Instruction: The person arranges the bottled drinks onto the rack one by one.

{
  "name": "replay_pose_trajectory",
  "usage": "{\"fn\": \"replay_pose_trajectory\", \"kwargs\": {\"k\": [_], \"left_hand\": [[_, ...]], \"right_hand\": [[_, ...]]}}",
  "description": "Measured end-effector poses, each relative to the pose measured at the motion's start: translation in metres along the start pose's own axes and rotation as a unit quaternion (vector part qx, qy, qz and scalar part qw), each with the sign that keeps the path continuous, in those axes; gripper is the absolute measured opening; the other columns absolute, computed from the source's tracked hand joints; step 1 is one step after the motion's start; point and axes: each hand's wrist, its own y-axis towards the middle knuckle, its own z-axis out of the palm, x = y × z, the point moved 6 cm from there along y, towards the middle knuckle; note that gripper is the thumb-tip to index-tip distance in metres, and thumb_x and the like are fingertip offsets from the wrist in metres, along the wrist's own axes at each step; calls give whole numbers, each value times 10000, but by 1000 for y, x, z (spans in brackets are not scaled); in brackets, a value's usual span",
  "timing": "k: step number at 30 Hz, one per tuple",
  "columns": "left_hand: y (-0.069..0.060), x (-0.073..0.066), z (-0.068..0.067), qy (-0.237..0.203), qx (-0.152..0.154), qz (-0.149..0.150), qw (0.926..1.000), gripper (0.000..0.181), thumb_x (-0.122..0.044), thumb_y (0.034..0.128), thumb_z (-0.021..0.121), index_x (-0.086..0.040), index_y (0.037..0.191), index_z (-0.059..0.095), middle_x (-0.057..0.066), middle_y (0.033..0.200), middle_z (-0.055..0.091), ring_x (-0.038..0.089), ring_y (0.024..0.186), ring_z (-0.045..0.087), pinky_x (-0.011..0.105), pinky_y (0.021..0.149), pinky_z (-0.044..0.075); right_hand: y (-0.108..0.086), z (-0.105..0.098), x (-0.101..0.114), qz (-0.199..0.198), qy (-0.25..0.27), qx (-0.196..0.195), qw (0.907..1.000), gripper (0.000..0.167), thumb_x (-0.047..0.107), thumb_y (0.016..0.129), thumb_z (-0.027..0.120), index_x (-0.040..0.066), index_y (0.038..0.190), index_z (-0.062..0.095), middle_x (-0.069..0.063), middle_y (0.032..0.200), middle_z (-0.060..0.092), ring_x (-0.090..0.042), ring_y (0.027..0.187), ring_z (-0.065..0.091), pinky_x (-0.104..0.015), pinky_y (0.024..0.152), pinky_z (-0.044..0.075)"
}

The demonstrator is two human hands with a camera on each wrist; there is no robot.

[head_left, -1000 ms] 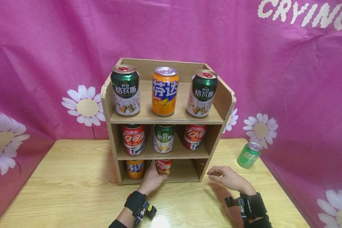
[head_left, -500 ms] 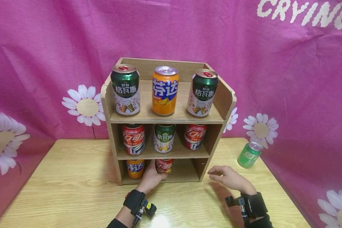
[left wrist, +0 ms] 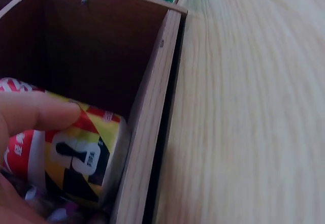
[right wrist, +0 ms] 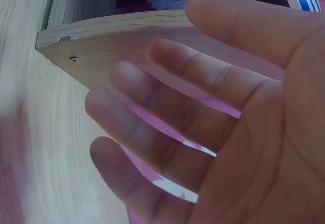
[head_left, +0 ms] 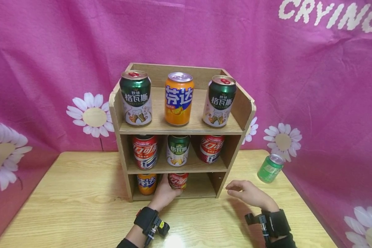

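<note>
My left hand (head_left: 165, 195) reaches into the bottom compartment of a small wooden shelf (head_left: 186, 132). It holds a red cola can (head_left: 178, 180) that stands upright in the middle there, thumb on the front. In the left wrist view the thumb lies across the yellow, red and black side of the can (left wrist: 84, 158), whose base is at the compartment floor. An orange soda can (head_left: 147, 184) stands just left of that hand. My right hand (head_left: 249, 195) is held off the shelf's right side, fingers loosely bent, nothing in them; the right wrist view shows its bare palm (right wrist: 254, 148).
On the top shelf are two green-and-white cans (head_left: 136, 98) (head_left: 220, 101) around an orange can (head_left: 178, 99). The middle shelf has red cans (head_left: 145, 151) (head_left: 211, 148) flanking a green-and-white can (head_left: 178, 150). A green can (head_left: 270, 168) stands on the table (head_left: 80, 206), right. Pink cloth (head_left: 186, 31) hangs behind.
Hardly anything differs. The left hand keeps its grip on the red cola can in the same spot, the right hand stays put, and the head view shifts only slightly.
</note>
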Motion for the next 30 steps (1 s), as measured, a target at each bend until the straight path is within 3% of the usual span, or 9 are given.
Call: {"fn": "replay_pose_trajectory", "kwargs": {"k": [5, 14, 30], "left_hand": [[1, -2, 0, 90, 54, 128, 9999, 803, -11, 694, 758, 0, 1375, 332, 219, 1219, 533, 378, 1123, 520, 508, 937, 411], [0, -4, -1, 537, -414, 90, 9977, 803, -52, 682, 806, 5, 1343, 352, 224, 1183, 547, 378, 1082, 542, 495, 893, 445], [0, -5, -2, 554, -441, -56, 9975, 845, -89, 680, 829, -6, 1365, 341, 222, 1214, 531, 378, 1116, 518, 500, 916, 429]], "right_hand": [[-1, -2, 1, -20, 55, -31, 10000, 239, 234, 949, 583, 41, 1077, 645, -83, 1032, 661, -188, 938, 616, -289, 781, 491], [-3, -5, -3, 92, 14, -87, 9999, 270, 275, 948, 579, 50, 1083, 645, -106, 1051, 661, -203, 966, 617, -291, 796, 492], [-5, -9, -1, 101, 113, -167, 9997, 232, 244, 946, 586, 67, 1085, 645, -102, 1072, 655, -230, 980, 617, -309, 813, 487]]}}
